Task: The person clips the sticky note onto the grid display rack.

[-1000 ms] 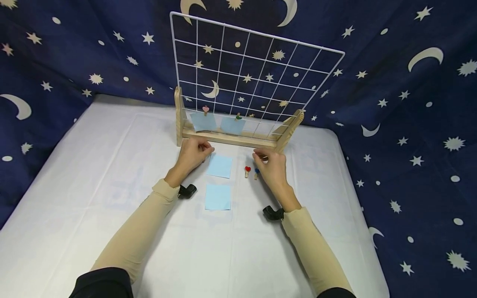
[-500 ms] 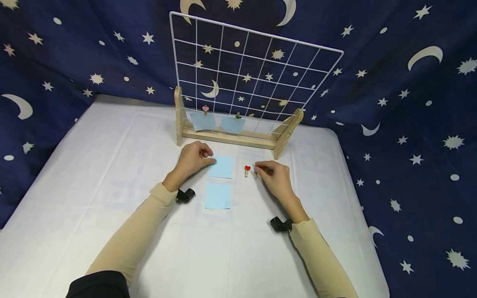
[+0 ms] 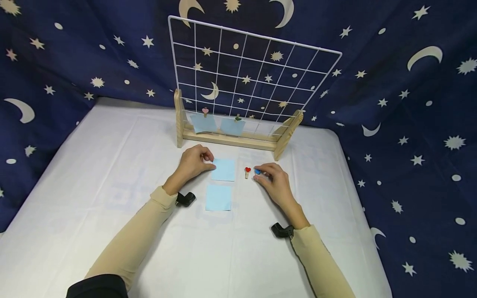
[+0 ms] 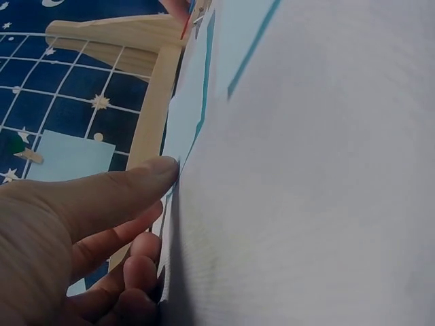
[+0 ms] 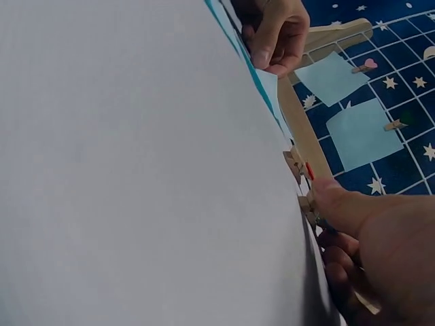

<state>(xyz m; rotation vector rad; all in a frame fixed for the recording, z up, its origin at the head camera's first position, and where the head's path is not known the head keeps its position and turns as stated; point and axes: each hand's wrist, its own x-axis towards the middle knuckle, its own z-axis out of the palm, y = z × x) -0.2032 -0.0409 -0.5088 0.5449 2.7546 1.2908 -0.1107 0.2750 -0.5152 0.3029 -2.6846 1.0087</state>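
Left hand (image 3: 193, 162) pinched the upper blue sticky note (image 3: 224, 170) by its left edge; right hand (image 3: 277, 182) pinched the blue-topped clothespin (image 3: 257, 171), just beside the red-heart clothespin (image 3: 247, 172). Light edge contact probably avoided creasing.

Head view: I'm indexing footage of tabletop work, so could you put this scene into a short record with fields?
Left hand: pinches the left edge of the upper loose note
Right hand: thumb and finger around the blue-topped clip
Other loose note: lower note, nearer the person
Free clip: red heart clip, between upper loose note and right hand
Rack: white wire grid in a wooden stand
On grid: left hanging note, pink heart clip; right hanging note, green clip
Surface: white-covered table
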